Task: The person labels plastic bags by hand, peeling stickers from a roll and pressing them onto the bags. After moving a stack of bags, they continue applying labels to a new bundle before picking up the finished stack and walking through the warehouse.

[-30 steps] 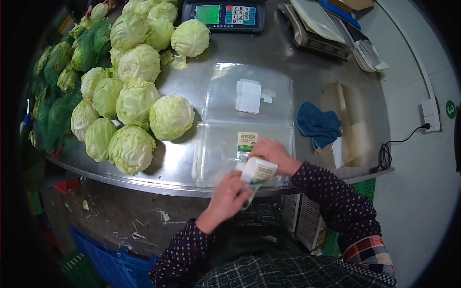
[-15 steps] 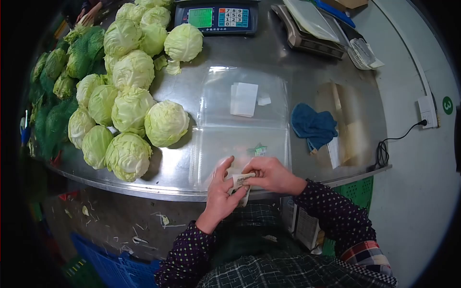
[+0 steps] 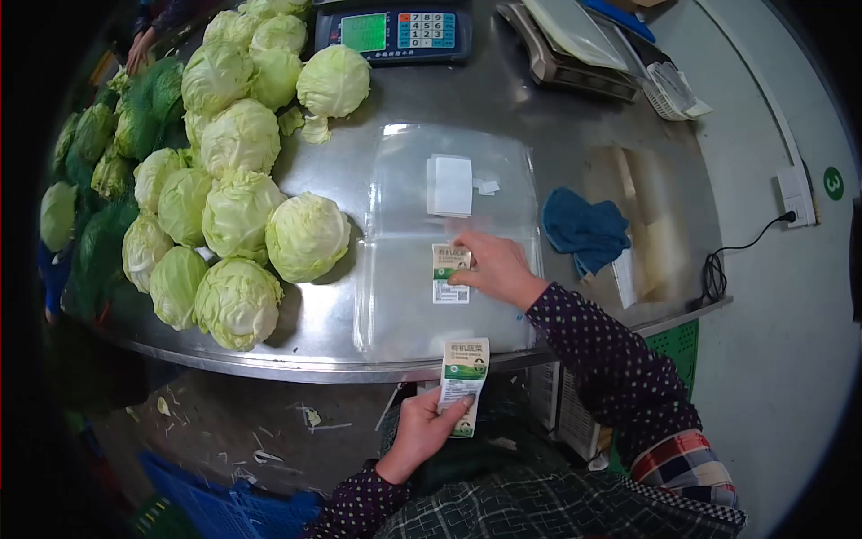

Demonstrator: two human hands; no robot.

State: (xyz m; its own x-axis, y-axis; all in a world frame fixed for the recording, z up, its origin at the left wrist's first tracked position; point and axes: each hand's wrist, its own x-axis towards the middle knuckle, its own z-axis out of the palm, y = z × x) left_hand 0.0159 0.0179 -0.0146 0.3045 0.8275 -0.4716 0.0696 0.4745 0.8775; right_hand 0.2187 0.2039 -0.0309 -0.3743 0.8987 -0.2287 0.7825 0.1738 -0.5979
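Observation:
My right hand [image 3: 499,271] pinches the right side of a single printed label [image 3: 451,291], which overlaps the stack of clear plastic bags [image 3: 395,310] on the metal table. The label has a beige top, a green band and a white lower part with a square code. Below the table's front edge, my left hand [image 3: 424,436] is closed on a strip of labels [image 3: 465,364] of the same print, its thumb across the lower part. Farther up the bags lie a small stack of white paper slips [image 3: 449,187] and a small white scrap [image 3: 487,187].
Green cabbages [image 3: 238,216] are piled at left, some in green netting. A digital scale [image 3: 392,34] stands at the back, a second scale [image 3: 584,76] at back right. A blue cloth [image 3: 584,229] lies right of the bags. Another person's hand [image 3: 139,52] shows at far left.
My hands have moved apart. The right went forward over the bags with one label, while the left drew down toward my body with the strip, now unfolded to view.

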